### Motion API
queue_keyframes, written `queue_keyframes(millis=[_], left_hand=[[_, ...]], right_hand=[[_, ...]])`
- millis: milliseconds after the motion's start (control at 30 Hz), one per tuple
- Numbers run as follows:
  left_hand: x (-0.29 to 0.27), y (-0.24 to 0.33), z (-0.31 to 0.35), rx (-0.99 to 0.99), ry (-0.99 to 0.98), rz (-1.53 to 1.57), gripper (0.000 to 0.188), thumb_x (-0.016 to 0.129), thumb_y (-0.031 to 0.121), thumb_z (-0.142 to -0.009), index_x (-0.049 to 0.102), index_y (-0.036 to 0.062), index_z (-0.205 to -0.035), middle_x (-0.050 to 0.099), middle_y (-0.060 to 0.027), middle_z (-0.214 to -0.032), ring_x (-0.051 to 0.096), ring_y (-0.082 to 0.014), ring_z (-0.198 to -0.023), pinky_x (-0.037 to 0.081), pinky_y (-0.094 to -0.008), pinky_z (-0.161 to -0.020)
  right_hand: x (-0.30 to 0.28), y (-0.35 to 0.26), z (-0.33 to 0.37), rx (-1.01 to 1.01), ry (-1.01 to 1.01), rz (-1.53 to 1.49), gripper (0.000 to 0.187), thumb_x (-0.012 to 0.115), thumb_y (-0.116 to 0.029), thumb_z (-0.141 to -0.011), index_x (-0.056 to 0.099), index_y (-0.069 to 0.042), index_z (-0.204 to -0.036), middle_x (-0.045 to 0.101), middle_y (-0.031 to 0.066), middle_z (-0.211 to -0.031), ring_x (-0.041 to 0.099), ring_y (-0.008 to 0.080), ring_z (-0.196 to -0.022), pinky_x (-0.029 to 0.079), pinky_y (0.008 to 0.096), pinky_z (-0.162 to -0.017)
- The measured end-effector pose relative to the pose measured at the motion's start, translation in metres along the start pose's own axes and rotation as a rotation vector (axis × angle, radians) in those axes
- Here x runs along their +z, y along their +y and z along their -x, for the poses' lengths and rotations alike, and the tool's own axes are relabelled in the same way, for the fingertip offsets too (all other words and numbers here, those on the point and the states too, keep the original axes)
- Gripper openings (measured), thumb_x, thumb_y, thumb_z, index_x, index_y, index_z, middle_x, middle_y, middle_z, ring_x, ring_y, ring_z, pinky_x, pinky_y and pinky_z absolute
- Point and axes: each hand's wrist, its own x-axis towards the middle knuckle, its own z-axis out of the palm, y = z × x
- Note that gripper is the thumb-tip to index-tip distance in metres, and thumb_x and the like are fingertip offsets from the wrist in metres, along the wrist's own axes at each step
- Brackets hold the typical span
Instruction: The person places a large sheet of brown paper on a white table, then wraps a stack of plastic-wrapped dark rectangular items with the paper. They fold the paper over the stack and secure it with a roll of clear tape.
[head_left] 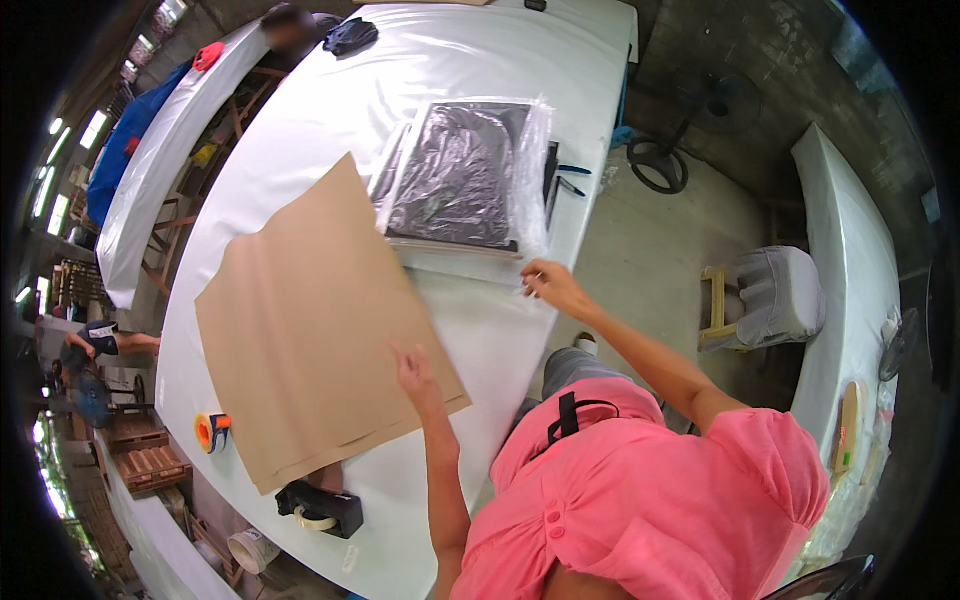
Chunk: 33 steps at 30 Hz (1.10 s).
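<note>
My left hand (417, 378) is over the right edge of large brown paper sheets (310, 320), its fingers partly stretched and apart, holding nothing I can see. My right hand (550, 285) is near the table's right edge with its fingers curled together. Something pale and thin shows at its fingertips, too small to name. Just beyond that hand lies a stack of flat, dark rectangular panels (455, 175) with pale borders, covered in clear plastic. Bunched bubble wrap (532, 180) runs down the stack's right side. The brown sheets lie beside the stack, their far corner close to it.
A black tape dispenser (335, 510) and an orange tape roll (211, 432) sit by the paper on the white-covered table (300, 130). Blue pens (572, 180) lie near its right edge. To the right stand a covered chair (775, 295) and a fan (705, 105). Other people are at left.
</note>
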Motion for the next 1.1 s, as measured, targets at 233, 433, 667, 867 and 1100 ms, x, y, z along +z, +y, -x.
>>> queue_keyframes(millis=[233, 433, 667, 867, 1100], left_hand=[[0.147, -0.004, -0.033, -0.329, -0.006, 0.612, 0.060, 0.054, 0.026, -0.094, 0.028, -0.0004, -0.141, 0.045, -0.0099, -0.130, 0.044, -0.0182, -0.117, 0.035, -0.0292, -0.096], [0.193, -0.031, -0.073, -0.338, 0.132, 0.819, 0.041, 0.052, 0.031, -0.095, 0.044, 0.0066, -0.127, 0.051, -0.0016, -0.109, 0.048, -0.0132, -0.096, 0.040, -0.0291, -0.084], [0.224, -0.007, -0.085, -0.337, 0.188, 0.688, 0.040, 0.056, 0.032, -0.092, 0.048, 0.0068, -0.123, 0.054, -0.0060, -0.119, 0.052, -0.0220, -0.105, 0.041, -0.0354, -0.091], [0.206, -0.017, -0.087, -0.427, 0.169, 0.752, 0.043, 0.065, 0.027, -0.087, 0.050, 0.0047, -0.121, 0.059, -0.0076, -0.113, 0.055, -0.0221, -0.104, 0.042, -0.0368, -0.090], [0.210, -0.013, -0.088, -0.458, 0.159, 0.787, 0.043, 0.065, 0.029, -0.087, 0.051, 0.0065, -0.121, 0.059, -0.0064, -0.113, 0.056, -0.0207, -0.103, 0.042, -0.0356, -0.090]], right_hand=[[-0.144, 0.046, -0.040, 0.027, 0.277, -0.095, 0.019, 0.046, -0.001, -0.086, 0.059, 0.004, -0.099, 0.064, 0.0114, -0.086, 0.066, 0.0178, -0.076, 0.051, 0.0298, -0.066], [-0.203, 0.069, -0.096, -0.067, 0.229, 0.098, 0.019, 0.056, -0.007, -0.084, 0.059, 0.002, -0.101, 0.063, 0.0171, -0.095, 0.063, 0.0242, -0.088, 0.050, 0.0339, -0.075], [-0.203, 0.064, -0.167, -0.381, 0.291, 0.825, 0.061, 0.076, -0.033, -0.070, 0.050, -0.006, -0.118, 0.042, 0.0158, -0.132, 0.040, 0.0320, -0.123, 0.031, 0.0500, -0.100], [-0.226, 0.056, -0.205, -0.395, -0.030, 0.818, 0.050, 0.072, -0.018, -0.067, 0.052, -0.012, -0.113, 0.050, 0.0077, -0.117, 0.046, 0.0281, -0.112, 0.036, 0.0425, -0.092], [-0.293, 0.064, -0.261, -0.456, -0.045, 0.891, 0.041, 0.069, -0.011, -0.062, 0.057, -0.011, -0.101, 0.054, 0.0093, -0.112, 0.051, 0.0305, -0.103, 0.042, 0.0421, -0.087]])
